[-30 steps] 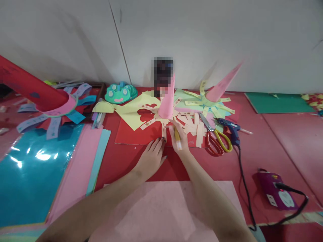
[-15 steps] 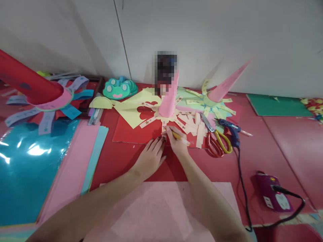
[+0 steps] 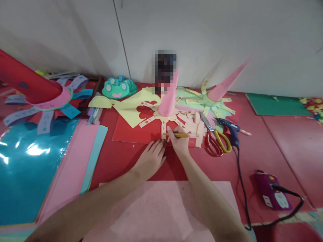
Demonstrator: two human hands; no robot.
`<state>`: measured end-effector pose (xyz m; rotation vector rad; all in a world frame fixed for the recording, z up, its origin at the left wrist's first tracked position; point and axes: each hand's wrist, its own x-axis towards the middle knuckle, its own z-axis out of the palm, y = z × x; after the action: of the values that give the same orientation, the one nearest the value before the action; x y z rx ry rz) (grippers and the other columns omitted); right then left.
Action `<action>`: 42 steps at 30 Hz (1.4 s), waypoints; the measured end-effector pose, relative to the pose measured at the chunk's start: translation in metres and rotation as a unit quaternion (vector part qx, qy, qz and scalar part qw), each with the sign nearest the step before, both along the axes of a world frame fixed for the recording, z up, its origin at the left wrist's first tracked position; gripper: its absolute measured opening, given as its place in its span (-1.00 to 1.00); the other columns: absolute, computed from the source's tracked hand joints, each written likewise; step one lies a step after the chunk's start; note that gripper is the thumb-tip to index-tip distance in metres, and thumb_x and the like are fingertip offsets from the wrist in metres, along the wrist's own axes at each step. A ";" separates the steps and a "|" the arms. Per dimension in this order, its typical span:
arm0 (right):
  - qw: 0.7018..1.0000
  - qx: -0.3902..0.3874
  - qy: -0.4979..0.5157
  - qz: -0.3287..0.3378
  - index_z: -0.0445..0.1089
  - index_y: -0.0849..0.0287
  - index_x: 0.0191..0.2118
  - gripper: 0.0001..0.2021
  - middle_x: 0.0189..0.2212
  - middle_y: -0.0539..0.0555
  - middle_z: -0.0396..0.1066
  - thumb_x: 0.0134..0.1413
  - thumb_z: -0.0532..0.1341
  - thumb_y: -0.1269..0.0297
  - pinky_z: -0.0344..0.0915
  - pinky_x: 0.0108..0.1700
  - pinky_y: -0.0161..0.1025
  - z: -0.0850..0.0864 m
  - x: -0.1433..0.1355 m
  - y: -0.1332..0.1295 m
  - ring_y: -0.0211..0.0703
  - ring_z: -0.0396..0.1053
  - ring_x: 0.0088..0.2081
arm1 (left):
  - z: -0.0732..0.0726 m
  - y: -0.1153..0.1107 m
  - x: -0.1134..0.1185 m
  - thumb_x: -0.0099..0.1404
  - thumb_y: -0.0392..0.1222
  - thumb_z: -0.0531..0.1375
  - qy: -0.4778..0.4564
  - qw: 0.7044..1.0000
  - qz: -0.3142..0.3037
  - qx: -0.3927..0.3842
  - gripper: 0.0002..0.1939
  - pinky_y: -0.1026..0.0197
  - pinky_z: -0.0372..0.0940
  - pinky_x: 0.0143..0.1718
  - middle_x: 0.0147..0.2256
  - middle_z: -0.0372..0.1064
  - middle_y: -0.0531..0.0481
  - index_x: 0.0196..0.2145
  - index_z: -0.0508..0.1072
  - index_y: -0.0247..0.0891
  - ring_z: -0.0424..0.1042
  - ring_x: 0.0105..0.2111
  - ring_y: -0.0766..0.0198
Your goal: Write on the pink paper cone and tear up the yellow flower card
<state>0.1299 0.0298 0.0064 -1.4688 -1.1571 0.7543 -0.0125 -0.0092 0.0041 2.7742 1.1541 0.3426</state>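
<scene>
One pencil, one strip, two hands, three cones

My right hand (image 3: 179,139) is closed around one yellow pencil (image 3: 178,135), its tip over the lettered strip (image 3: 164,127) pointing towards me. My left hand (image 3: 151,154) lies flat and open, fingers close together, fingertips at that strip's near end. The hands are just beside each other.

The strip belongs to the middle pink cone (image 3: 166,105), towards the bench's (image 3: 264,144) back edge, over a red board (image 3: 136,132). I count at least six strips around its base; a blurred patch hides what is behind it. Two more cones stand about: one pink (image 3: 222,88) to the right, one red (image 3: 32,80), cut off at the left.

Right of my hands are one pair of scissors (image 3: 212,129), one blue glue gun (image 3: 232,131) and one purple power block (image 3: 272,191), nearer the bench's right front. The loose pale strips (image 3: 195,126) overlap too much to count. Towards the back left I see at least two green frog faces (image 3: 117,90), stacked. My right hand and the pencil cover part of the lettered strip.
</scene>
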 end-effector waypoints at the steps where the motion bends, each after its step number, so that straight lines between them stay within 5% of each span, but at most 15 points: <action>1: 1.000 -0.002 -0.002 0.009 0.08 0.12 -0.62 -0.63 -0.78 -0.15 0.18 0.00 0.18 0.05 0.18 -0.55 -0.37 0.001 -0.001 0.000 -0.37 0.17 -0.70 | 0.000 0.000 0.000 0.34 -0.24 -0.07 -0.001 1.000 -0.001 -0.002 -0.60 -0.02 0.13 0.12 0.07 0.26 -0.28 0.07 0.27 -0.44 0.26 0.07 0.05; 13: 0.999 -0.034 -0.010 0.032 0.12 0.13 -0.59 -0.68 -0.76 -0.14 0.22 0.03 0.15 0.09 0.19 -0.53 -0.39 -0.004 -0.001 -0.001 -0.37 0.21 -0.66 | 0.001 0.000 0.000 0.34 -0.23 -0.04 0.004 1.000 -0.004 0.009 -0.63 -0.01 0.15 0.10 0.05 0.28 -0.30 0.02 0.30 -0.48 0.28 0.05 0.02; 21: 0.996 0.007 -0.087 -0.030 0.00 0.12 -0.64 -0.64 -0.75 -0.17 0.00 0.04 0.11 0.14 0.01 -0.59 -0.41 -0.005 -0.001 0.002 -0.40 -0.01 -0.66 | 0.000 0.000 0.000 0.34 -0.23 -0.03 0.005 1.000 -0.004 0.014 -0.61 0.00 0.13 0.11 0.05 0.28 -0.29 0.04 0.28 -0.49 0.27 0.06 0.03; 29: 0.997 0.008 -0.080 -0.018 -0.01 0.12 -0.64 -0.66 -0.74 -0.17 -0.05 0.02 0.10 0.16 -0.03 -0.61 -0.41 -0.005 -0.001 0.002 -0.42 -0.05 -0.66 | 0.001 0.001 0.000 0.33 -0.23 -0.01 0.013 0.999 -0.008 0.036 -0.62 0.02 0.15 0.09 0.03 0.31 -0.25 0.02 0.30 -0.49 0.29 0.04 0.04; 42: 0.998 -0.026 -0.062 0.009 0.04 0.13 -0.63 -0.66 -0.75 -0.16 0.05 0.04 0.11 0.12 0.04 -0.59 -0.41 -0.003 -0.001 -0.001 -0.39 0.04 -0.67 | -0.002 0.001 0.000 0.33 -0.24 -0.02 0.007 1.000 -0.009 0.027 -0.62 0.00 0.14 0.10 0.04 0.29 -0.28 0.03 0.29 -0.49 0.27 0.05 0.04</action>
<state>0.1287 0.0293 0.0029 -1.5685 -1.2542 0.7192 -0.0126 -0.0084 0.0025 2.8348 1.1393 0.3594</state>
